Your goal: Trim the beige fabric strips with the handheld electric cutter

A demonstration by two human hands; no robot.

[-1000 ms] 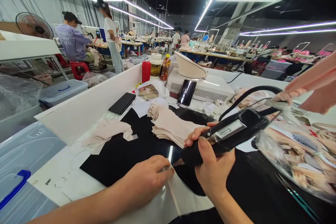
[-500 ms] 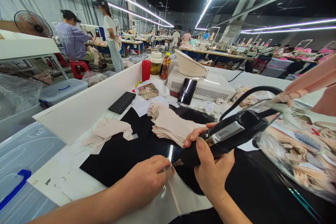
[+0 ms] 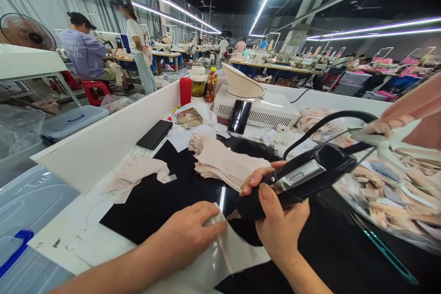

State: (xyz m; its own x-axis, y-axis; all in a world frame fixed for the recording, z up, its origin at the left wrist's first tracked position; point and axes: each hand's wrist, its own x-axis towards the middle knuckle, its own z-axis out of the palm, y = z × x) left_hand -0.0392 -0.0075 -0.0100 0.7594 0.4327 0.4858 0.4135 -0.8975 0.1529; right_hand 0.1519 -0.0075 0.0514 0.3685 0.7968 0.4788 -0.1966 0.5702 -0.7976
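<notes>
My right hand (image 3: 284,220) is wrapped round a black corded hand tool (image 3: 292,181) with a silver lever, held tilted above the work. Its flat tip points left, a little apart from my left fingers. My left hand (image 3: 193,232) is closed, thumb and fingers pinching the corner of a pale translucent sheet (image 3: 244,250). A narrow pale strip (image 3: 223,250) runs along this sheet toward me. Just beyond my hands, a stack of pale pink fabric pieces (image 3: 227,158) lies on a black sheet (image 3: 172,206).
Teal-handled tweezers (image 3: 386,250) lie at the right, near a plastic bag of fabric pieces (image 3: 396,197). A black phone (image 3: 155,134) and a loose pale cloth (image 3: 139,172) are at the left. A white machine (image 3: 258,105) stands behind. The tool's cable (image 3: 320,124) arches at right.
The view has turned slightly right. My left fingers have shifted from the strip's end by the tool tip to the sheet's corner. My right hand keeps its grip on the tool.
</notes>
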